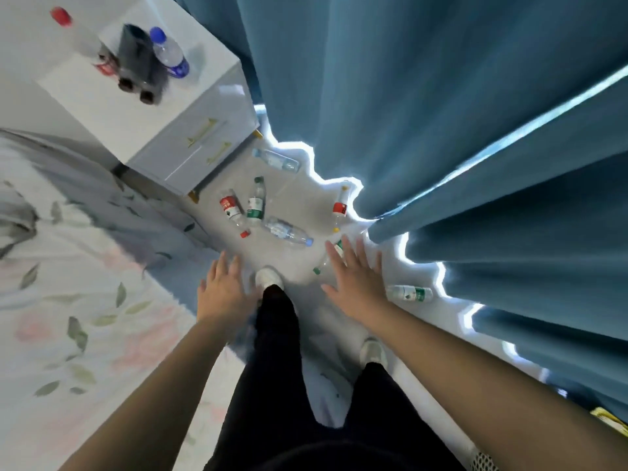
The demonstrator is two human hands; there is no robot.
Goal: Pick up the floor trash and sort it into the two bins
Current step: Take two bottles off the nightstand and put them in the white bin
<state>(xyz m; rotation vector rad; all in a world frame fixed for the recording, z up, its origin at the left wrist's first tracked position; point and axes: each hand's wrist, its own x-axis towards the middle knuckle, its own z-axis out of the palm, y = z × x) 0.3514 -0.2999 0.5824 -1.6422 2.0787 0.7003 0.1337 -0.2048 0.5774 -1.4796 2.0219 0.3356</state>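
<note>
Several bottles (287, 231) lie just beyond the spread, empty left hand (222, 288) and right hand (355, 282).

Pale floor (299, 195), 7 plastic bottles (289, 232) lying scattered on it, white nightstand (190, 144) standing beside them

Glaring daylight leaked under the curtain (475, 130) just beyond the right hand (356, 283); elsewhere the light was soft and cool. Motion blur smeared the nightstand (163, 130) beyond the left hand (224, 287), and wide-angle distortion bent the edges.
</note>
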